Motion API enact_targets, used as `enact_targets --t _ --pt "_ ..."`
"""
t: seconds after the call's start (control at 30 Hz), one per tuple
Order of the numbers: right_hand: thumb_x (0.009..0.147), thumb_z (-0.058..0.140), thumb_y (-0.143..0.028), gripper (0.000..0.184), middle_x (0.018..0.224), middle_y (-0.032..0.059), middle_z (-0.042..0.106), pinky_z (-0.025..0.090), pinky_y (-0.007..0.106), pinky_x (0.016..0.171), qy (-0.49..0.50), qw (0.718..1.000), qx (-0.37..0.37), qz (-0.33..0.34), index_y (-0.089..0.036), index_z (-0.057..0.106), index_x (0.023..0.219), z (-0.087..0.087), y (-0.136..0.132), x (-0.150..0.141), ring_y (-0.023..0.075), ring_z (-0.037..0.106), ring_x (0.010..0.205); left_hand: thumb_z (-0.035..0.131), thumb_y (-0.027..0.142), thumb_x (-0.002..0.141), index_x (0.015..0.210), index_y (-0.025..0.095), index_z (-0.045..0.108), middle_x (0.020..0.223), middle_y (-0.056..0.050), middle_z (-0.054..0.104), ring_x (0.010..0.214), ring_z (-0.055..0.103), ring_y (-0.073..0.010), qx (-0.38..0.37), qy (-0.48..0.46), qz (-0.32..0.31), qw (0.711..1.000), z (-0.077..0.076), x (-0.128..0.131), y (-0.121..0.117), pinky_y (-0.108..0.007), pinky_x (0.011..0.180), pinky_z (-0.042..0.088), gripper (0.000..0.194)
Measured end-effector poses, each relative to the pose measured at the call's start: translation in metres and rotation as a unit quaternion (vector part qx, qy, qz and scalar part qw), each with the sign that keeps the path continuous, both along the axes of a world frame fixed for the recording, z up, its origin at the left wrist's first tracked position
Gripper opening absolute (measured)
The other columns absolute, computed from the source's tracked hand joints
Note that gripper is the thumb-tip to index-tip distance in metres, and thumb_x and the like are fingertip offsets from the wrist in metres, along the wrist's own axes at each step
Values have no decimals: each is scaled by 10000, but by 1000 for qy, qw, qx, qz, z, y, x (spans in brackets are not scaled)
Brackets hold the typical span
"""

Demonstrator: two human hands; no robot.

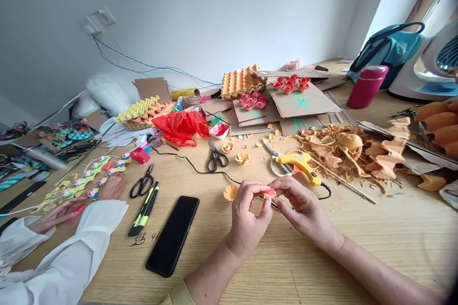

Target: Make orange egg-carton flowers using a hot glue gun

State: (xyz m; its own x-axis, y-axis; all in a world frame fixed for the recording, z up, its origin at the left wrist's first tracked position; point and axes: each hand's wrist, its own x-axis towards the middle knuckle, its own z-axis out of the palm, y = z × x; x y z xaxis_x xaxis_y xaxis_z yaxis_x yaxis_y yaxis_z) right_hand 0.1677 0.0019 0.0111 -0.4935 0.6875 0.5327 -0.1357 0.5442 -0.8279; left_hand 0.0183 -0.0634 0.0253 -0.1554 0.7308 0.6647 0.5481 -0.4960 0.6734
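Observation:
Between my two hands, over the wooden table (257, 262), is a small petal-shaped piece of egg carton (269, 193), pinkish red on top and orange at its edge. My left hand (248, 217) pinches it from the left with thumb and fingertips. From the other side my right hand (307, 212) also has thumb and fingers closed at the piece; its fingertips partly cover it. Just left of my left hand sits an orange carton flower cup (231, 193). Two more orange flowers (242, 157) (227, 147) stand farther back. A yellow glue gun (300, 162) lies beyond my right hand.
Left of me lie a phone (172, 236), a utility knife (145, 209) and black scissors (216, 158). A co-worker's hands (111, 187) work at far left. Behind are red flowers (288, 88) on cardboard (311, 100); carton scraps (329, 147) and a pink bottle (367, 86) stand right.

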Motion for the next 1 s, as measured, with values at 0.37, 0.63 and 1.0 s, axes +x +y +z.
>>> enact_targets --t 0.37,0.63,1.0 --pt "974 611 -187 137 998 44 653 542 331 836 -3 1000 -3 -11 -267 640 1081 -2 1 -1 190 630 926 576 -1 856 1048 195 626 983 -40 611 911 635 -154 -20 -23 7 1000 -1 3 1 -265 811 577 279" --pt "972 607 -153 251 1060 50 663 555 336 874 -4 999 27 -17 -305 634 1170 2 -4 4 200 644 1009 574 39 891 1110 209 635 1032 -56 609 957 638 -176 -12 -32 -27 999 4 0 -5 -292 837 586 284" --pt "951 615 -100 278 1023 55 679 563 364 855 -4 997 72 -21 -290 624 1154 10 -10 10 210 649 975 570 54 903 1149 213 608 1012 -73 649 980 619 -195 27 41 -38 998 14 -2 -12 -330 865 570 295"
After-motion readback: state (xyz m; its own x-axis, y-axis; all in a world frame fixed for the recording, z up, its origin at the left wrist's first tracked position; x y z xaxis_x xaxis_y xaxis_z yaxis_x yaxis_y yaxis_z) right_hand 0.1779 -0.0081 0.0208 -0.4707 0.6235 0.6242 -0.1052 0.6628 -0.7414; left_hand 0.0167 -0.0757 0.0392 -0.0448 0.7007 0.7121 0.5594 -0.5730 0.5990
